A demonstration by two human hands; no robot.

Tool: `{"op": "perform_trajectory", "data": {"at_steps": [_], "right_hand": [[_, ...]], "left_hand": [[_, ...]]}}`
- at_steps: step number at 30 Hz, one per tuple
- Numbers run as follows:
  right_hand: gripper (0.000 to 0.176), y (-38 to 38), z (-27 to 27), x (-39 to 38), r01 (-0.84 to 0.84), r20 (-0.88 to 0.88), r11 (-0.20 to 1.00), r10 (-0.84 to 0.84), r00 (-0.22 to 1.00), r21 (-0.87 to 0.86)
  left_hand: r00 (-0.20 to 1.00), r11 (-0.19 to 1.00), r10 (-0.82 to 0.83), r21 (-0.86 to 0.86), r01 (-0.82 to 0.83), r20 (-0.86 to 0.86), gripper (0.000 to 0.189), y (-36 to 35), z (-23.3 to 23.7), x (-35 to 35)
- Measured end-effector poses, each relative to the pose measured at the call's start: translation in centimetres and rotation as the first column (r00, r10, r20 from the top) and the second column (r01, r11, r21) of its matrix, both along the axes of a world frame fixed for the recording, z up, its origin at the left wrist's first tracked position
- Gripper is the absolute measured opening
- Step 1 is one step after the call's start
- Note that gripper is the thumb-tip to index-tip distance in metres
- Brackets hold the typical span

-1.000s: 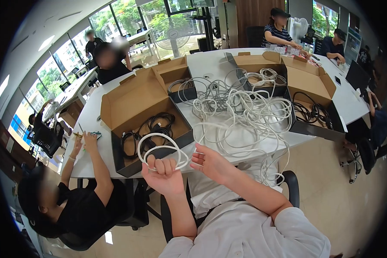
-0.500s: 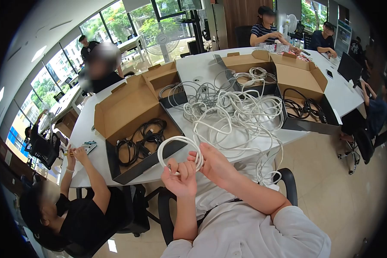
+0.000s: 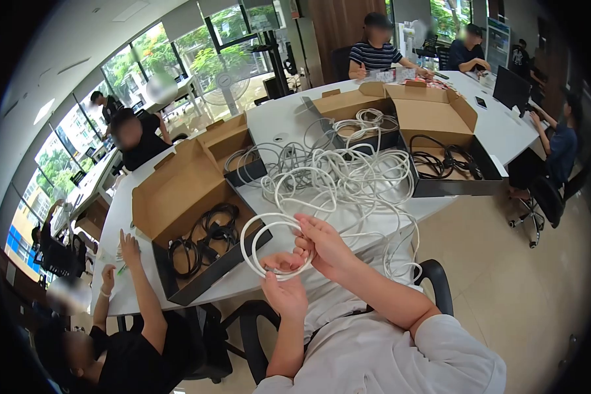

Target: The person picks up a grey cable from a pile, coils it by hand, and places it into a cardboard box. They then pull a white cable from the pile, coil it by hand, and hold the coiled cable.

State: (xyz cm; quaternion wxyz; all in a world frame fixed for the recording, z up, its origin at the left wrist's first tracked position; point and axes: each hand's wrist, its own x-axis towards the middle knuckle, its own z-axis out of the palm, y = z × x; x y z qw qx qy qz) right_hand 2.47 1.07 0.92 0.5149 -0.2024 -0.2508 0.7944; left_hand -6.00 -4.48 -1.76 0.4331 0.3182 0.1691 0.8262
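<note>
A white cable [image 3: 243, 244] hangs in a few round loops between my hands, in front of my lap. My left hand [image 3: 286, 290] curls around the lower part of the loops. Higher and to the right, my right hand [image 3: 324, 245] pinches the cable at the loops' upper right side, fingers bent. Just beyond, a big tangle of white cables [image 3: 358, 172] spreads across the table, and strands hang over its near edge. Grey cables [image 3: 294, 157] lie at the tangle's far left side.
On the white table [image 3: 120, 215], an open box [image 3: 188, 192] holds black cables [image 3: 211, 231]. Another open box [image 3: 458, 186] at right also has black cables; smaller compartments behind hold grey and white ones. A co-worker's hand [image 3: 130, 249] is at the left edge. My chair's armrest [image 3: 435, 284] stands at right.
The loops have spread apart and look wider. My left hand has moved lower, and my right hand now grips the upper right of the loops. The whole view has shifted slightly.
</note>
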Motion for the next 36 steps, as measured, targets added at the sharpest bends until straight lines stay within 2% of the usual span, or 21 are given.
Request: {"op": "perform_trajectory", "data": {"at_steps": [3, 4, 6, 7, 10, 11, 13, 16, 19, 22, 25, 28, 31, 34, 36], "right_hand": [[0.034, 0.2, 0.0, 0.8, -0.044, -0.040, 0.999, 0.044, 0.998, -0.008], [0.033, 0.1, 0.1, 0.9, -0.057, -0.048, 0.998, 0.056, 0.997, -0.013], [0.034, -0.5, 0.2, 0.7, 0.015, 0.120, 0.993, -0.029, 0.992, 0.117], [0.035, -0.7, 0.2, 0.5, 0.037, 0.197, 0.982, -0.075, 0.977, 0.187], [0.039, -0.4, -0.7, 0.4, 0.079, 0.265, 0.963, -0.150, 0.953, 0.259], [0.039, -0.4, -0.7, 0.5, 0.081, 0.267, 0.956, -0.160, 0.950, 0.283], [0.040, -0.5, -0.9, 0.8, 0.084, 0.270, 0.940, -0.179, 0.946, 0.330], [0.040, -0.5, -0.6, 1.2, 0.116, 0.296, 0.917, -0.240, 0.925, 0.381], [0.039, -0.1, -0.4, 1.6, 0.131, 0.270, 0.949, -0.212, 0.939, 0.288], [0.038, 0.2, -0.8, 1.6, 0.112, 0.286, 0.956, -0.191, 0.939, 0.271], [0.036, 0.1, -0.5, 1.3, 0.129, 0.304, 0.956, -0.208, 0.930, 0.262], [0.030, 0.3, -0.7, 1.4, 0.152, 0.253, 0.949, -0.224, 0.941, 0.275], [0.020, 1.2, -0.3, 2.0, 0.144, 0.210, 0.976, -0.176, 0.962, 0.163], [0.016, 1.7, -0.9, 2.3, 0.147, 0.310, 0.951, -0.232, 0.922, 0.273], [0.015, 2.0, -0.9, 2.1, 0.199, 0.358, 0.919, -0.323, 0.876, 0.342]], "left_hand": [[0.986, 0.990, 0.003, -0.141, 0.021, 0.168, 0.021, -0.2, 0.7, -0.4], [0.977, 0.988, -0.123, -0.073, 0.137, 0.176, 0.022, -0.1, 0.6, -0.9], [0.916, 0.932, -0.362, 0.059, 0.357, 0.171, 0.024, 0.0, 0.1, -1.9], [0.884, 0.902, -0.430, 0.048, 0.428, 0.184, 0.028, 0.3, 0.5, -2.0], [0.803, 0.792, -0.596, 0.176, 0.585, 0.012, 0.034, 1.4, -0.3, -2.9], [0.792, 0.788, -0.610, 0.130, 0.602, 0.034, 0.037, 1.4, -0.4, -3.1], [0.769, 0.773, -0.634, 0.036, 0.633, 0.080, 0.045, 1.2, -0.1, -3.3], [0.788, 0.813, -0.529, -0.080, 0.577, 0.316, 0.049, 0.8, 1.3, -2.4], [0.789, 0.804, -0.494, -0.154, 0.574, 0.364, 0.051, 0.3, 2.6, -1.9], [0.759, 0.759, -0.650, -0.019, 0.651, 0.045, 0.046, 1.0, 1.5, -2.8], [0.730, 0.733, -0.678, 0.015, 0.680, 0.084, 0.044, 1.6, 0.4, -3.5], [0.757, 0.776, -0.603, -0.034, 0.629, 0.253, 0.042, 1.3, 0.7, -3.4], [0.691, 0.751, -0.622, 0.029, 0.660, 0.367, 0.040, 1.5, 0.7, -4.1], [0.721, 0.771, -0.586, -0.019, 0.637, 0.370, 0.038, 1.4, 1.1, -4.2], [0.827, 0.837, -0.498, -0.104, 0.537, 0.261, 0.039, 1.0, 1.6, -4.2]]}}
